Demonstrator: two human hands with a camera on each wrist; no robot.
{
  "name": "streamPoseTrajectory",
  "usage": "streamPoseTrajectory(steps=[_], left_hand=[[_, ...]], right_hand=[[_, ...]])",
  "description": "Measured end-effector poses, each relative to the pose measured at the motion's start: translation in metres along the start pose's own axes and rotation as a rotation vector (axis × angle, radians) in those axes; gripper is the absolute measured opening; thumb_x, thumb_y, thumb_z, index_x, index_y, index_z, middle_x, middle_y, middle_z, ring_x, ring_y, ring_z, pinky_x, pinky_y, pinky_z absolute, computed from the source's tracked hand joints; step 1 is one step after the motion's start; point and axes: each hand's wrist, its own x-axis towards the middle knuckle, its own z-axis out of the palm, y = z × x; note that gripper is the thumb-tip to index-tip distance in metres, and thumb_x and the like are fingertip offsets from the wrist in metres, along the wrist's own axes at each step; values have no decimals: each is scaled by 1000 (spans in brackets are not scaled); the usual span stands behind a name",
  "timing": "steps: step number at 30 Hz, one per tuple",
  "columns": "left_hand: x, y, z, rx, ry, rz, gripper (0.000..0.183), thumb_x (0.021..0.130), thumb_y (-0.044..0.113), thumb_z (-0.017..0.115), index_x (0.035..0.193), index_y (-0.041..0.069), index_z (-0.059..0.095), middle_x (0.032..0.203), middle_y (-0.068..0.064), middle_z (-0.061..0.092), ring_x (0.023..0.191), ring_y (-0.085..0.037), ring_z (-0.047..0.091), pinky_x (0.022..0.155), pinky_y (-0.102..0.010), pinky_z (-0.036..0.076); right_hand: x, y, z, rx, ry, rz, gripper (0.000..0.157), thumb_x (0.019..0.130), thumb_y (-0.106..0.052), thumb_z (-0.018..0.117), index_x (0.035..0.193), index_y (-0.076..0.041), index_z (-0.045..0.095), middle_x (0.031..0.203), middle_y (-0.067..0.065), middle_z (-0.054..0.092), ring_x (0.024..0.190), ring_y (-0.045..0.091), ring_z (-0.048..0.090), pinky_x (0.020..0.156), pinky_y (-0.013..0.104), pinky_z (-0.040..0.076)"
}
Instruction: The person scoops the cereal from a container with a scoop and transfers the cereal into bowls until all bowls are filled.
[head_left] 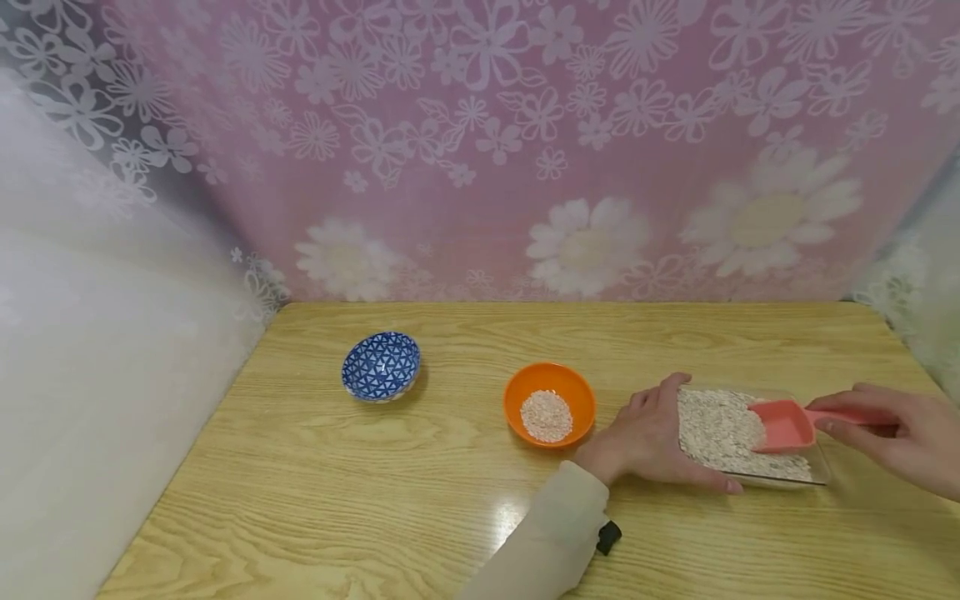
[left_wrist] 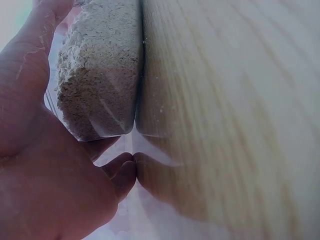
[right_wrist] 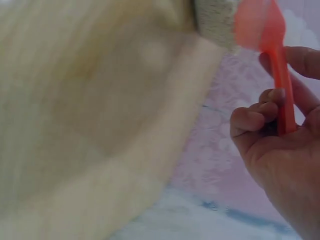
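In the head view, a clear rectangular container (head_left: 821, 472) full of pale oat flakes (head_left: 712, 429) lies on the right part of the table. My left hand (head_left: 648, 437) grips its left end, the thumb along the near side and the fingers at the far side. My right hand (head_left: 911, 429) holds a pink scoop (head_left: 786, 423) by its handle, fingers curled round it in the right wrist view. The scoop's front edge is in among the flakes. Close to my left wrist stands an orange bowl (head_left: 551, 374) with some flakes (head_left: 547, 417) in it.
A blue and white patterned bowl (head_left: 381, 367) sits tilted towards the left of the wooden table (head_left: 322, 492). Behind the table hangs a pink flowered curtain (head_left: 450, 192), and pale sheets close off both sides.
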Motion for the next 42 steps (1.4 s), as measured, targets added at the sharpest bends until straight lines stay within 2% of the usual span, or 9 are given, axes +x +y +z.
streamPoseTrajectory(steps=[4, 8, 14, 21, 28, 33, 38, 40, 42], left_hand=[[0, 0, 1, 4, 2, -3, 125, 70, 72, 81, 161, 40, 2, 163, 17, 27, 149, -9, 33, 113, -29, 43], [0, 0, 1, 8, 4, -7, 125, 69, 72, 81, 161, 41, 2, 163, 17, 27, 149, -9, 33, 113, -30, 43], [0, 1, 1, 9, 7, -14, 125, 69, 73, 81, 160, 42, 2, 163, 16, 28, 149, -8, 33, 113, -30, 43], [0, 2, 0, 18, 0, -29, 123, 69, 75, 79, 160, 44, 2, 164, 19, 25, 150, -8, 32, 114, -30, 42], [-1, 2, -1, 3, -7, -34, 122, 69, 75, 79, 160, 45, 2, 164, 20, 23, 150, -8, 31, 115, -31, 42], [-1, 2, -1, 9, -11, -35, 126, 70, 75, 79, 161, 43, -2, 166, 19, 20, 152, -7, 30, 116, -31, 41], [-2, 5, -3, 31, -30, -30, 135, 73, 75, 76, 162, 34, -17, 170, 10, 13, 156, -12, 23, 121, -30, 36], [-5, 9, -7, 45, -13, -7, 134, 75, 75, 74, 161, 32, -20, 171, 6, 12, 157, -14, 22, 121, -28, 36], [-9, 13, -15, 26, 20, 24, 130, 78, 73, 74, 162, 32, -18, 170, 5, 13, 156, -14, 22, 118, -27, 39]], right_hand=[[-7, 13, 13, 204, 39, -11, 18, 92, -9, 75, 109, -13, 75, 84, -33, 56, 56, 3, 46, 49, 25, 30], [-9, 20, 19, 320, 31, -38, 30, 91, -3, 75, 111, -25, 74, 89, -33, 61, 63, 3, 52, 50, 25, 31], [-9, 15, 24, 298, 37, -80, 26, 92, -7, 75, 116, -17, 73, 88, -21, 64, 63, 4, 47, 52, 25, 28], [-10, 15, 28, 324, 62, -106, 28, 92, -1, 72, 113, -19, 73, 90, -28, 61, 65, 3, 46, 53, 23, 26], [-15, 23, 29, 398, 90, -41, 41, 93, 4, 70, 111, -33, 73, 93, -40, 60, 63, 1, 50, 50, 24, 29], [-17, 29, 27, 458, 52, 48, 40, 97, 0, 66, 113, -36, 72, 96, -41, 60, 74, -11, 61, 53, 19, 42], [-18, 34, 27, 516, 32, 96, 40, 103, -6, 60, 120, -42, 66, 79, -24, 60, 61, 5, 47, 51, 26, 31], [-19, 35, 27, 549, 33, 94, 39, 104, -7, 58, 122, -41, 64, 74, -11, 55, 62, 16, 40, 53, 31, 25], [-18, 34, 28, 564, 38, 88, 37, 105, -8, 56, 125, -38, 62, 71, -4, 50, 63, 18, 38, 55, 31, 24]])
